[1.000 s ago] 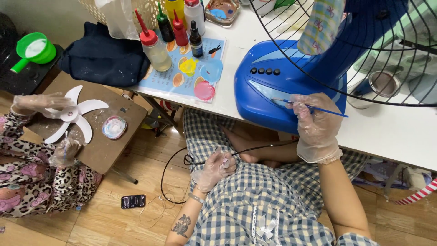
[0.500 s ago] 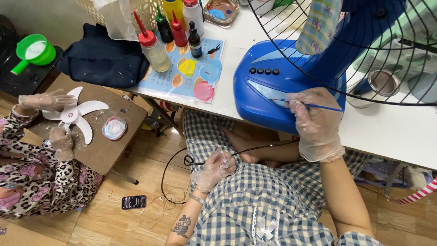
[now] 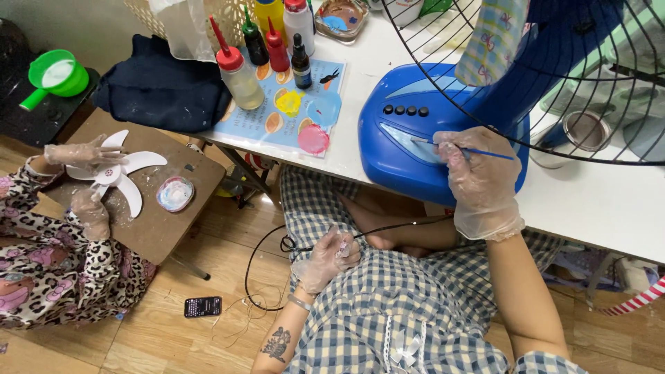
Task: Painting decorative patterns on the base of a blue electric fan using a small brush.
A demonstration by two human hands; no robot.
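Note:
My right hand (image 3: 479, 179), in a clear plastic glove, grips a thin blue paintbrush (image 3: 464, 149) whose tip touches the pale panel on the blue fan base (image 3: 402, 138) standing on the white table (image 3: 596, 201). My left hand (image 3: 325, 260), also gloved, rests on my checked lap, its fingers curled round a small pinkish object; what that object is cannot be made out. A black cord (image 3: 388, 225) runs past that hand.
Paint bottles (image 3: 267, 41) stand on a blue sheet with colour blobs (image 3: 298, 111). The fan's wire cage (image 3: 554, 76) hangs over the table. At left, another person's gloved hands (image 3: 86, 156) hold a white fan blade (image 3: 118, 173) on a brown stool. A phone (image 3: 202, 306) lies on the floor.
My right hand with the brush has moved slightly up along the fan base panel. The other person's lower hand has shifted up toward the white blade's hub. My left hand stays put.

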